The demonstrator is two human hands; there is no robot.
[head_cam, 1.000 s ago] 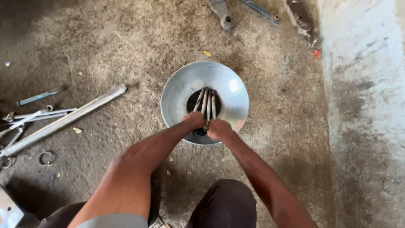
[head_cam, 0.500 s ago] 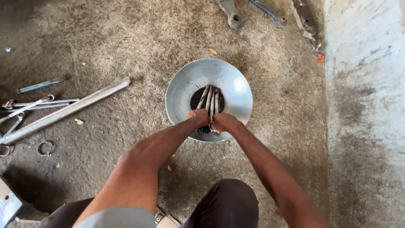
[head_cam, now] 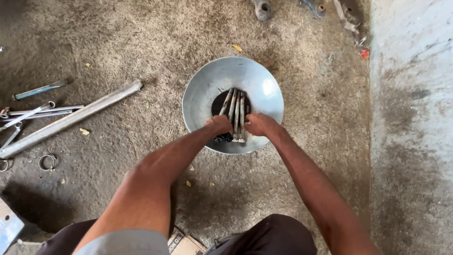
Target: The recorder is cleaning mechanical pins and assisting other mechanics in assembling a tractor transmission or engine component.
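A round metal bowl sits on the sandy ground in the middle of the head view. Dark liquid pools at its bottom, and several long grey bolts lie side by side in it. My left hand grips the near ends of the bolts from the left. My right hand closes on them from the right. Both hands reach over the bowl's near rim.
A long metal bar lies at the left with several wrenches and metal rings beside it. More metal parts lie at the top. A concrete strip runs down the right. My knees and a cardboard piece fill the bottom.
The view has shifted slightly, so the bowl sits a little higher and further right. My hands stay on the bolts in the bowl, with little change in grip.
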